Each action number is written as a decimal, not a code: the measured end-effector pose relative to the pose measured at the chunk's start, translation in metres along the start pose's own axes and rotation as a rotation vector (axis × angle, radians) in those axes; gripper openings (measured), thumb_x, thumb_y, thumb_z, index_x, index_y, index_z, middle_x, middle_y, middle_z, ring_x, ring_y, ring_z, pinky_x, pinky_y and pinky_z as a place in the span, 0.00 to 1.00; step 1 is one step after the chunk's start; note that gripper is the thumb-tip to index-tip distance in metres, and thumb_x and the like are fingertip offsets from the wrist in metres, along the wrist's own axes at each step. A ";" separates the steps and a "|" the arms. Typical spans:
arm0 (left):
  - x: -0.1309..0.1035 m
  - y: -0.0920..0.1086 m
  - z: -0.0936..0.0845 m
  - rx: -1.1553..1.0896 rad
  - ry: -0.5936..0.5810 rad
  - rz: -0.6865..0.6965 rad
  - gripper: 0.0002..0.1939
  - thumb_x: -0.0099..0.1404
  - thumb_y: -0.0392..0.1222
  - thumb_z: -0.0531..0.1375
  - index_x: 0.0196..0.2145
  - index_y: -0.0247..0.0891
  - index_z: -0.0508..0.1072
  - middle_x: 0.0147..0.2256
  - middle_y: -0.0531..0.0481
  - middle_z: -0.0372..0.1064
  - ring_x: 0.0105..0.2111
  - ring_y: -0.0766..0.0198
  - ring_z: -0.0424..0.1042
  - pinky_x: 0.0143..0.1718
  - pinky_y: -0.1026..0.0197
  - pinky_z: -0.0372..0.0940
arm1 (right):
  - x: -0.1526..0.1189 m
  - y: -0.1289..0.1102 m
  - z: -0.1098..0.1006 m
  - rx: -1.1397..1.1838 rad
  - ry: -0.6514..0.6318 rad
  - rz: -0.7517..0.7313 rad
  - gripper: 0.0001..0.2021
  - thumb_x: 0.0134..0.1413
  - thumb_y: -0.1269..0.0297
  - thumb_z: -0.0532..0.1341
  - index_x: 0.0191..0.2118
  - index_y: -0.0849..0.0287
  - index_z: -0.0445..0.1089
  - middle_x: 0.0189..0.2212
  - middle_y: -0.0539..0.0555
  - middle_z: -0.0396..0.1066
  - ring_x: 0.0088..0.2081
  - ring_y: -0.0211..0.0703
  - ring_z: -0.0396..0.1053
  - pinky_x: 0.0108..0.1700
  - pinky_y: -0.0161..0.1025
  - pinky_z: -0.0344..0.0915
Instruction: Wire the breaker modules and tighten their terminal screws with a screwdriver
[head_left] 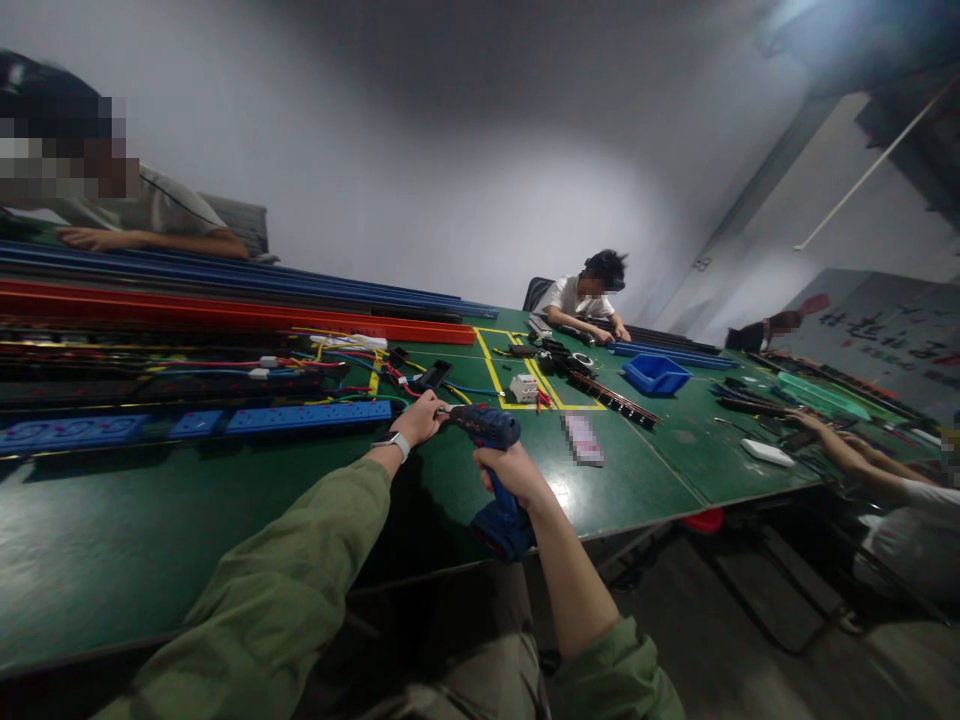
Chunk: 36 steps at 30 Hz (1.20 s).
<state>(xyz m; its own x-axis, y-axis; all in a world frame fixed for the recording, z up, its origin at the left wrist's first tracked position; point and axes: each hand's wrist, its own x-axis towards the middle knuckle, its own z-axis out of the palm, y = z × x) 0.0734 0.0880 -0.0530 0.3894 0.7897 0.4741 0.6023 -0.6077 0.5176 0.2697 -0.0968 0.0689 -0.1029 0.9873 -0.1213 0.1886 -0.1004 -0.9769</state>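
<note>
The green bench (645, 470) carries a long blue strip (311, 417). Right of it, the blue drill (489, 425) points left. The right hand (514, 470) has its grip tight around the handle. The left hand (421, 418) is by the tip (447, 408); I can't tell if its grip holds anything. Best to hold the drill steady, fingers safe.

Holding left arm (315, 535) stretched from near left toward mid-scene, sleeved almost to the wrist (386, 457), with left hand (420, 420) set knuckles up, fingers (429, 402) bent forward, tips too small to read. Angling right forearm (574, 570) in from near right, bare above a sleeve (622, 665). Gripping with right hand (517, 475), curled closed, right of the left hand and slightly nearer.
</note>
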 end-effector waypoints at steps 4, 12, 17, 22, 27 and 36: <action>-0.001 0.001 -0.001 0.007 0.006 0.000 0.11 0.65 0.40 0.58 0.41 0.38 0.78 0.41 0.47 0.63 0.38 0.63 0.68 0.47 0.58 0.68 | -0.002 -0.002 0.001 0.010 0.005 -0.003 0.05 0.42 0.68 0.60 0.28 0.58 0.64 0.15 0.43 0.62 0.15 0.34 0.61 0.18 0.31 0.55; 0.000 0.002 0.000 0.030 0.012 0.007 0.09 0.66 0.41 0.58 0.40 0.39 0.77 0.41 0.46 0.64 0.37 0.63 0.69 0.46 0.59 0.68 | -0.002 -0.001 0.002 0.004 0.020 0.019 0.04 0.43 0.68 0.61 0.28 0.58 0.65 0.14 0.44 0.61 0.14 0.34 0.60 0.18 0.31 0.55; 0.000 0.002 0.000 0.023 0.010 0.009 0.09 0.65 0.41 0.58 0.40 0.38 0.77 0.40 0.47 0.64 0.37 0.63 0.69 0.47 0.58 0.68 | -0.003 -0.003 0.002 -0.001 0.028 0.031 0.04 0.43 0.68 0.61 0.28 0.58 0.65 0.14 0.44 0.62 0.15 0.35 0.61 0.18 0.31 0.56; 0.001 -0.001 0.001 0.036 0.006 0.032 0.10 0.65 0.40 0.58 0.41 0.38 0.77 0.41 0.46 0.64 0.38 0.62 0.69 0.49 0.58 0.67 | -0.005 -0.006 0.002 0.006 0.018 0.032 0.05 0.43 0.68 0.61 0.29 0.58 0.65 0.13 0.43 0.61 0.14 0.35 0.60 0.18 0.32 0.56; 0.001 -0.004 0.003 0.031 0.007 0.029 0.10 0.65 0.40 0.58 0.42 0.38 0.77 0.41 0.47 0.64 0.38 0.62 0.69 0.48 0.58 0.67 | -0.006 -0.006 0.003 0.003 0.025 0.030 0.04 0.43 0.68 0.61 0.28 0.58 0.64 0.13 0.44 0.61 0.15 0.35 0.61 0.18 0.31 0.56; 0.001 -0.005 0.004 0.031 -0.013 0.025 0.11 0.65 0.40 0.58 0.42 0.38 0.77 0.41 0.47 0.63 0.39 0.63 0.69 0.51 0.58 0.67 | -0.006 -0.006 0.001 -0.018 0.007 0.006 0.04 0.43 0.68 0.61 0.28 0.57 0.64 0.13 0.43 0.60 0.15 0.35 0.61 0.19 0.31 0.55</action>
<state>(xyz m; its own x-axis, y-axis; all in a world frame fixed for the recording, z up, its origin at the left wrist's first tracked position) 0.0737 0.0923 -0.0572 0.4136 0.7751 0.4776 0.6130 -0.6249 0.4833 0.2680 -0.1019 0.0754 -0.0948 0.9875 -0.1259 0.2064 -0.1042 -0.9729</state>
